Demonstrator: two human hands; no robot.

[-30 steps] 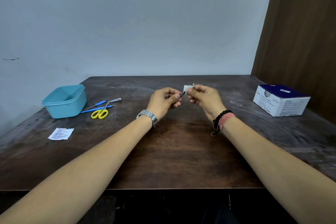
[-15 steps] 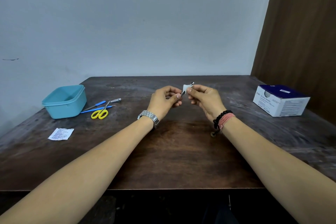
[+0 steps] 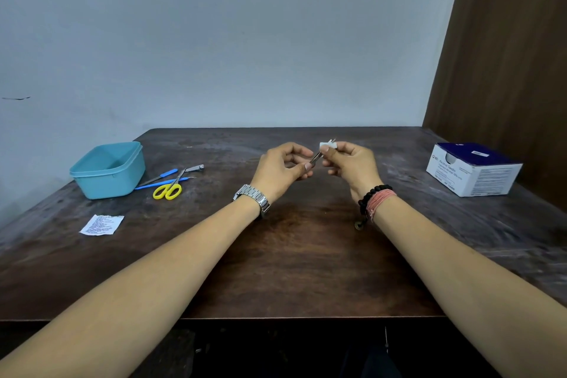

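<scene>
Both hands are raised above the middle of the dark wooden table (image 3: 291,270). My left hand (image 3: 280,170), with a metal watch on the wrist, pinches the lower end of a thin metal tool (image 3: 316,157) between thumb and fingers. My right hand (image 3: 349,164), with bead and thread bracelets on the wrist, pinches a small white swab (image 3: 325,145) wrapped round the tool's upper end. The tool slants up to the right, and its tip pokes out just past the swab. Most of the tool is hidden by my fingers.
A light blue tub (image 3: 107,170) stands at the left. Beside it lie yellow-handled scissors (image 3: 170,189), a blue-handled tool (image 3: 161,176) and a nail clipper (image 3: 194,168). A torn white sachet (image 3: 102,225) lies nearer the front left. A white and blue box (image 3: 472,169) sits at the right.
The hands have barely moved. The white swab has shifted slightly along the tool between my right fingers.
</scene>
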